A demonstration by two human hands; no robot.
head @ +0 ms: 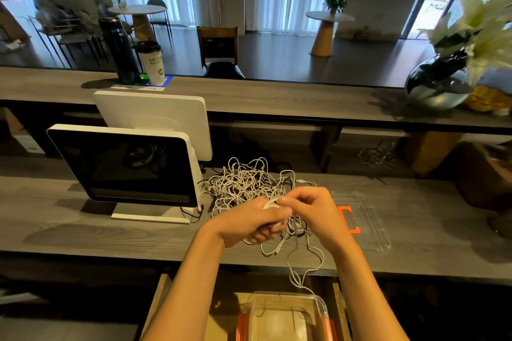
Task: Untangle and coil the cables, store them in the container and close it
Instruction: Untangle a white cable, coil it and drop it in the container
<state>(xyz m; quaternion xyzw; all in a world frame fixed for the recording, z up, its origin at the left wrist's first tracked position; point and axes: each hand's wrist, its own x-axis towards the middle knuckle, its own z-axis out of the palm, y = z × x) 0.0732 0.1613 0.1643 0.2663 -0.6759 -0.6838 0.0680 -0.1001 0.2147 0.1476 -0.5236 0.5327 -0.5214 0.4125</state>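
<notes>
Curled tight, the left hand (pixel 256 223) grips a small coil of thin white cable (pixel 270 205), its fingers wrapped under the loops and its thumb lying across the top. Just beside it, the right hand (pixel 310 209) pinches a strand of the same cable between thumb and bent fingertips, touching the coil's edge. Both hands hover just above the grey wood-grain desk (pixel 83 227).

Behind them lies the tangled heap of thin white and black cables (pixel 243 183), a loose wiry nest resting on the desk; how many cables it holds cannot be told. A few slack strands trail from the hands over the desk's near edge, and 1 white strand hangs down to the clear plastic container with orange clips (pixel 288 313). That rounded rectangular box sits open in a pale wooden drawer (pixel 162 291) below the desk, and is cut off by the bottom of the view. Its clear flat lid with an orange latch (pixel 360 219) lies on the desk to the right of the hands, hard to make out against the wood.

Left of the heap stands a white-cased monitor with a glossy dark screen (pixel 124 163), and a 2nd white panel (pixel 155 116) rises behind it.
</notes>
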